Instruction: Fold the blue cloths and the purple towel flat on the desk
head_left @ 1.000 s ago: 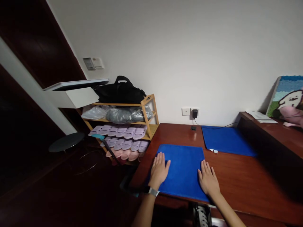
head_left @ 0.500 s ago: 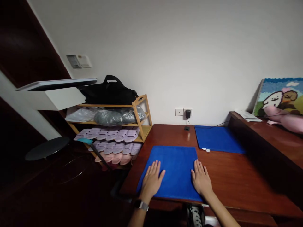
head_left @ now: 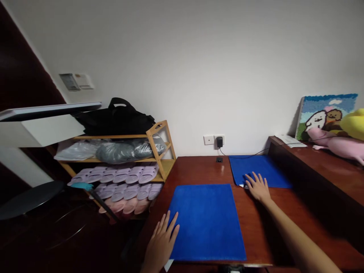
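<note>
A blue cloth (head_left: 206, 223) lies flat on the reddish-brown wooden table (head_left: 196, 170). Over its left edge is my left hand (head_left: 160, 240), fingers stretched out and holding nothing. Farther back on the right, my right hand (head_left: 258, 187) is spread at the front edge of a second blue cloth (head_left: 256, 167). Its fingertips overlap that cloth, and whether they press on it I cannot tell. White tags (head_left: 243, 186) at the cloth's edge are partly hidden by the fingers.
Left of the table stands a wooden rack (head_left: 156, 151) with rows of slippers (head_left: 122, 174) and a black bag (head_left: 116, 117). A black plug (head_left: 219, 141) sits in the wall socket, its cord running right. On the raised ledge (head_left: 321, 163) rest a pink plush toy (head_left: 335, 144) and a dog picture (head_left: 327, 113).
My right hand has left the near cloth's right side and reached forward to the far cloth. My left hand has moved back toward me and left. The view has shifted slightly right.
</note>
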The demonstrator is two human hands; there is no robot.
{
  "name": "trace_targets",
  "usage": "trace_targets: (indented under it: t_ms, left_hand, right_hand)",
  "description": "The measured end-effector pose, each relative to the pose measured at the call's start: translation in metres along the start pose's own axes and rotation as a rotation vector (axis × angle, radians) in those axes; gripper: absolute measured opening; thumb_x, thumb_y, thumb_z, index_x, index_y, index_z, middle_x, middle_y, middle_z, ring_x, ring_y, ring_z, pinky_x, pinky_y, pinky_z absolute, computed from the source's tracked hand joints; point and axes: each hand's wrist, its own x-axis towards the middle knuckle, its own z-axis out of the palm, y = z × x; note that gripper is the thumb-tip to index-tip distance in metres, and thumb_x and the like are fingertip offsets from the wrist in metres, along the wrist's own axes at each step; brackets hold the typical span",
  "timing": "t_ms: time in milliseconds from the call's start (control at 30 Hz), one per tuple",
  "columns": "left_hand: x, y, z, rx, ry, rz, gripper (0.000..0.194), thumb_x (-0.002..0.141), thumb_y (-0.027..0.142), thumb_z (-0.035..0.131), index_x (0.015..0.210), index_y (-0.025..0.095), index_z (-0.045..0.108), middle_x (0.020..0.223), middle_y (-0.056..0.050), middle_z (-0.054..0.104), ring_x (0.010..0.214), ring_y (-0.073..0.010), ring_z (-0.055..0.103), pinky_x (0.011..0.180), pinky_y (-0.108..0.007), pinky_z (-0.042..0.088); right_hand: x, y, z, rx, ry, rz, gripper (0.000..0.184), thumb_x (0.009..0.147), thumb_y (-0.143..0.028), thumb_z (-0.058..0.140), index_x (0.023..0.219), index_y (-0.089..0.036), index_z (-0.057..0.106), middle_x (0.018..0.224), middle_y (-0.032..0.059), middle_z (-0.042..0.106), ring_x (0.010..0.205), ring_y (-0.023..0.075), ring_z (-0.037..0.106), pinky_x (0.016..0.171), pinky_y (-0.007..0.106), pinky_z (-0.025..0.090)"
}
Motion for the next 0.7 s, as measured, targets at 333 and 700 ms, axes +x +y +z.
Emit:
trace_targets:
  t_ms: [333, 700]
  left_hand:
    - [0.004, -0.015, -0.020, 0.007, -0.160, -0.053, 0.055, 0.105, 0.044, 0.032, 0.159, 0.031, 0.032, 0.167, -0.006, 0.026, 0.153, -0.0267, 0.027, 0.122, -0.053, 0.030]
    - [-0.034, -0.019, -0.086, -0.167, -0.147, 0.241, 0.051, 0.103, 0.051, 0.043, 0.152, 0.035, 0.046, 0.162, -0.001, 0.042, 0.147, -0.0236, 0.042, 0.121, -0.043, 0.036]
  right_hand:
    - [-0.090, 0.008, 0.023, -0.040, -0.072, -0.075, 0.062, 0.101, -0.065, 0.030, 0.159, -0.043, 0.026, 0.170, -0.0001, 0.021, 0.155, 0.0333, 0.012, 0.123, 0.056, 0.009]
    - [-0.234, 0.031, 0.022, -0.047, -0.014, -0.163, 0.069, 0.094, -0.069, 0.037, 0.156, -0.039, 0.036, 0.168, 0.0010, 0.025, 0.154, 0.0390, 0.017, 0.120, 0.063, 0.019]
